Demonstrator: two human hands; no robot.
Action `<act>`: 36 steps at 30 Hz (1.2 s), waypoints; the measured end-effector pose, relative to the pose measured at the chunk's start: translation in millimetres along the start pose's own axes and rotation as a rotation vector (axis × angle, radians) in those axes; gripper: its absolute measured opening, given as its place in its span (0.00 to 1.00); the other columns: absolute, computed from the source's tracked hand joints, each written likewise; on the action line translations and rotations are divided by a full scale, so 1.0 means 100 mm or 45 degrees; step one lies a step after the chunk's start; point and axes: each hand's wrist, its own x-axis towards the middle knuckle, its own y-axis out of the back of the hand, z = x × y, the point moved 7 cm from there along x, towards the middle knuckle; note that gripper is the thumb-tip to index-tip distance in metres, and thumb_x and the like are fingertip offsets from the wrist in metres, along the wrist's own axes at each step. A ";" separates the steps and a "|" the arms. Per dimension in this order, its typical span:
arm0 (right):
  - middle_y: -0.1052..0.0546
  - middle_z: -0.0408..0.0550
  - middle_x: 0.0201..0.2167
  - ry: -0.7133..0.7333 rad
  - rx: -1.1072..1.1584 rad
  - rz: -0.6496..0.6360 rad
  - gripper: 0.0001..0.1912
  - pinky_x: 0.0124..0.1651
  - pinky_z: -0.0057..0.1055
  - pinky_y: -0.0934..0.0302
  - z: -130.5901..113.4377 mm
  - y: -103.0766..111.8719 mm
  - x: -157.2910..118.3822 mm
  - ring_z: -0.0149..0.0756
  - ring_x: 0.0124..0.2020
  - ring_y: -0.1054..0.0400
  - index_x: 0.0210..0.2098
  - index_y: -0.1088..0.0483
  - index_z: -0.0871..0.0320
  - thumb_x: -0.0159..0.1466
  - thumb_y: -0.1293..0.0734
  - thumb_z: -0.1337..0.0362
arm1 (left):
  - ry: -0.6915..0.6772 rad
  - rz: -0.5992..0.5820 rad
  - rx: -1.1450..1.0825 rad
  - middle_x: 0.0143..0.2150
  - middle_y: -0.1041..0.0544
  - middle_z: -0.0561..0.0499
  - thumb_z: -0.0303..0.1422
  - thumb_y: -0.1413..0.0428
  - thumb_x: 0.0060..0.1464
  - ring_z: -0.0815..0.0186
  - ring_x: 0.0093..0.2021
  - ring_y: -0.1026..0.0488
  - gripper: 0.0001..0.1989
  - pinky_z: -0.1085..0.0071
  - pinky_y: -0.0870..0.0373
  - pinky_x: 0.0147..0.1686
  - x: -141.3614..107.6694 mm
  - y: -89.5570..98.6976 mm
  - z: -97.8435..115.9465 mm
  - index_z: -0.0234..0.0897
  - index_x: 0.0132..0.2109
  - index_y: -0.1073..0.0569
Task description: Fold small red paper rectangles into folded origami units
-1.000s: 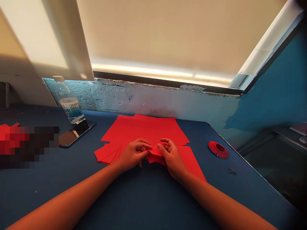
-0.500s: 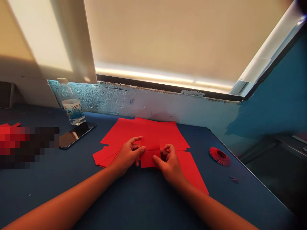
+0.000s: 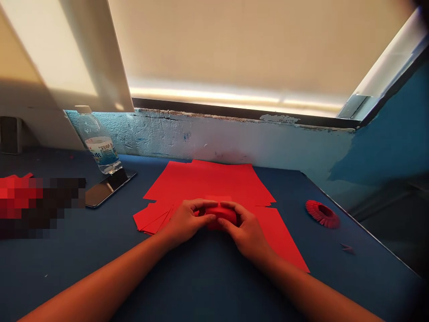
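Between my two hands a small piece of red paper (image 3: pixel 221 215) is bent over into a rounded fold. My left hand (image 3: pixel 187 220) grips its left side, thumb on the near face and index finger along the top. On the right side my right hand (image 3: pixel 246 228) holds it the same way, the thumbs close together. Beneath and behind lie large red paper sheets (image 3: pixel 208 179). Several smaller red paper pieces (image 3: pixel 152 217) are fanned out beside my left hand. The underside of the bent piece is hidden.
A water bottle (image 3: pixel 102 150) stands by a phone (image 3: pixel 110 188) at the left. A fringed red paper ring (image 3: pixel 322 214) and small scraps (image 3: pixel 347 249) lie at the right of the blue table (image 3: pixel 201 286). More red paper (image 3: pixel 16 181) is at far left, partly pixelated.
The small red paper, creased but fairly flat before, is now curved over between my fingers. My hands have come closer together, and the view has shifted slightly.
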 end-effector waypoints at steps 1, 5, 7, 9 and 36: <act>0.25 0.48 0.43 0.007 -0.004 0.003 0.17 0.46 0.39 0.35 -0.01 0.01 0.00 0.42 0.44 0.30 0.45 0.31 0.53 0.56 0.32 0.61 | -0.017 -0.009 -0.007 0.43 0.23 0.48 0.36 0.41 0.48 0.60 0.43 0.29 0.17 0.66 0.33 0.43 0.00 0.00 0.00 0.38 0.46 0.25; 0.24 0.48 0.41 0.010 0.002 0.013 0.15 0.42 0.37 0.34 -0.01 0.02 -0.01 0.40 0.40 0.30 0.44 0.30 0.54 0.57 0.33 0.60 | -0.064 -0.047 -0.011 0.43 0.24 0.47 0.39 0.44 0.51 0.61 0.43 0.29 0.16 0.68 0.33 0.41 0.01 -0.02 -0.01 0.37 0.46 0.25; 0.24 0.48 0.40 -0.007 0.012 0.038 0.15 0.41 0.37 0.34 0.01 0.04 -0.01 0.39 0.38 0.30 0.44 0.30 0.54 0.57 0.33 0.61 | -0.076 -0.058 -0.004 0.43 0.24 0.46 0.39 0.45 0.53 0.61 0.43 0.29 0.17 0.68 0.34 0.42 0.01 -0.03 -0.01 0.37 0.47 0.26; 0.25 0.48 0.40 -0.008 0.016 0.076 0.15 0.41 0.37 0.34 0.03 0.05 -0.01 0.39 0.37 0.30 0.44 0.30 0.54 0.57 0.33 0.61 | -0.093 -0.057 0.007 0.45 0.25 0.46 0.40 0.46 0.54 0.61 0.44 0.30 0.17 0.68 0.35 0.43 0.01 -0.03 0.00 0.38 0.48 0.26; 0.28 0.43 0.25 0.173 -0.267 0.024 0.09 0.27 0.27 0.47 -0.15 0.00 -0.06 0.31 0.25 0.39 0.29 0.29 0.57 0.60 0.37 0.59 | -0.103 -0.066 0.119 0.32 0.29 0.50 0.41 0.45 0.52 0.67 0.32 0.33 0.13 0.73 0.38 0.31 -0.04 -0.05 0.10 0.35 0.34 0.23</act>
